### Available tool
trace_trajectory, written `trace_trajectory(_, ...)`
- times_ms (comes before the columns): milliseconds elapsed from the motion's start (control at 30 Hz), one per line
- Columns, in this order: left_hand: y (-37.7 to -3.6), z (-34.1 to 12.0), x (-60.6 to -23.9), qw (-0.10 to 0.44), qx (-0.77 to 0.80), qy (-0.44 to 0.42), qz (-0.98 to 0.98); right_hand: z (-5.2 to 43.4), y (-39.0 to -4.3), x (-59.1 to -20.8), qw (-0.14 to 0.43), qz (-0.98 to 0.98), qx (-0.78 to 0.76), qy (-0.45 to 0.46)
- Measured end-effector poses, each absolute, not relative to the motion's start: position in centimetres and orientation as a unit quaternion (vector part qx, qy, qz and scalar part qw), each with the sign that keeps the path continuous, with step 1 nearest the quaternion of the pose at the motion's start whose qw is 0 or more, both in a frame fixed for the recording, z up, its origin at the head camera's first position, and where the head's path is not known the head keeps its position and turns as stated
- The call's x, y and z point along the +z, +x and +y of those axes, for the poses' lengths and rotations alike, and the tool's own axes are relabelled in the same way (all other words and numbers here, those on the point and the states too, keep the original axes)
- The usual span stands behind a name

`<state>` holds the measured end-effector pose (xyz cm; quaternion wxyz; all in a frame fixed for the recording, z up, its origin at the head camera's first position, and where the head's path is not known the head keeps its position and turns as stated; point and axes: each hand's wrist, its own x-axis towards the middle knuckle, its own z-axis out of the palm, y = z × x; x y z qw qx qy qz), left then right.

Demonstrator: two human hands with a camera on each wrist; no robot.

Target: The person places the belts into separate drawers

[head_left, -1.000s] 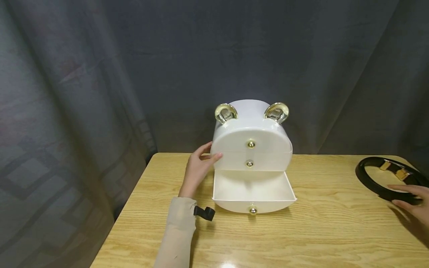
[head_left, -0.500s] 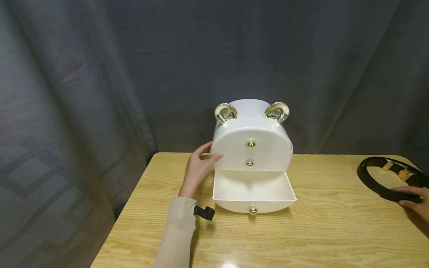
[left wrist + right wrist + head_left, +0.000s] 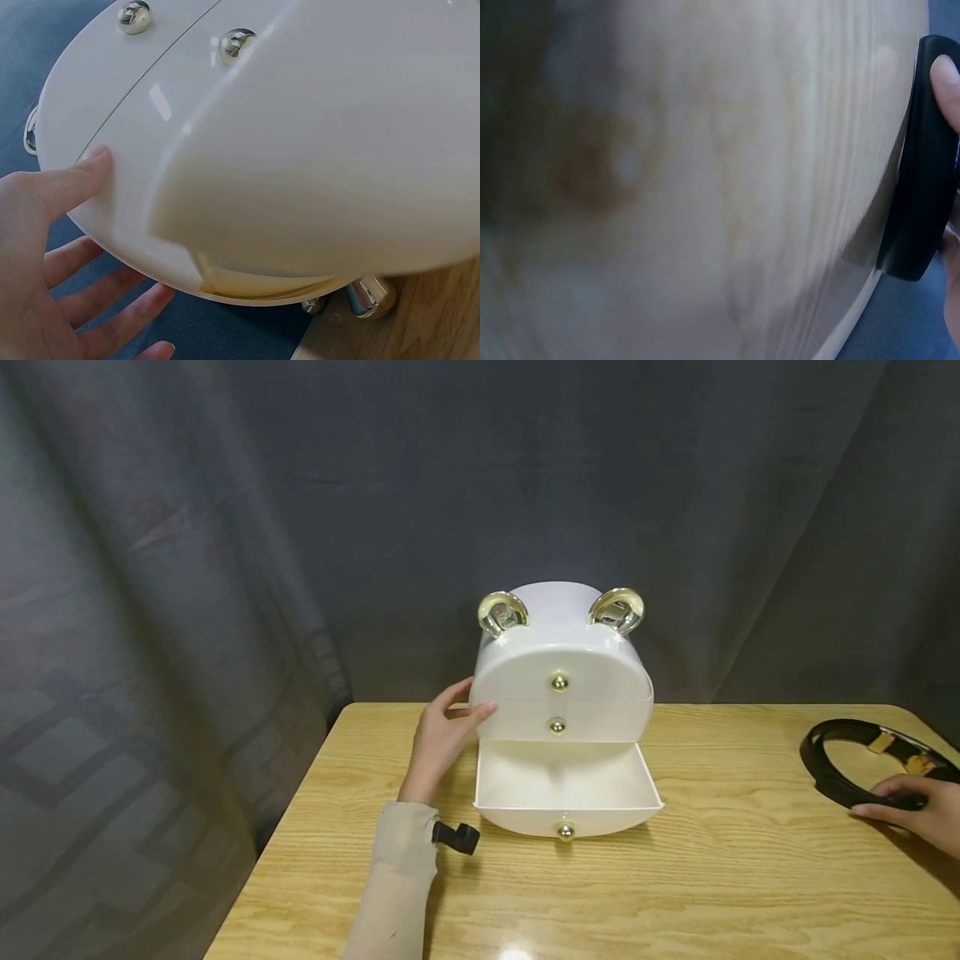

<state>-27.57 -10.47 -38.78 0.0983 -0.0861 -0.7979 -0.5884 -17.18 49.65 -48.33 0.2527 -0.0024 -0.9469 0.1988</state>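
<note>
A white storage box with gold ears and round gold knobs stands on the table. Its lowest drawer is pulled out, and the inside looks bare. My left hand touches the box's left side. In the left wrist view the left thumb lies on the front face, while the other fingers stretch spread along the rounded side. At the far right my right hand pinches a coiled black belt with gold fittings. The right wrist view shows the belt between thumb and fingers.
The wooden table extends around the box, its back edge against a dark grey curtain. A black strap mount sticks out from the left wrist.
My right hand has moved its grip along the near side of the belt, and the belt has tilted and shifted slightly. The left hand, box and drawer stay as they were.
</note>
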Motion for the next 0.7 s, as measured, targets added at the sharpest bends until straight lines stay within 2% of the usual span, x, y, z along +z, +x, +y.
trace_trajectory(367,-27.6,-10.4,-38.7,0.096,-0.588,-0.082,-0.799,47.0,-15.9,-47.2,0.173,-0.973,0.154,-0.015)
trace_trajectory(500,-27.5,-10.5,-38.7,0.096,-0.586,-0.080,-0.800,46.4,-15.5,-47.0,0.139,-0.981,0.133,0.007)
trace_trajectory(567,-27.6,-10.5,-38.8,0.096,-0.585,-0.080,-0.801,46.1,-15.3,-47.0,0.151,-0.980,0.122,0.041)
trace_trajectory(700,-27.7,-10.4,-38.9,0.096,-0.583,-0.079,-0.803,45.6,-15.0,-46.8,0.232,-0.959,0.117,0.113)
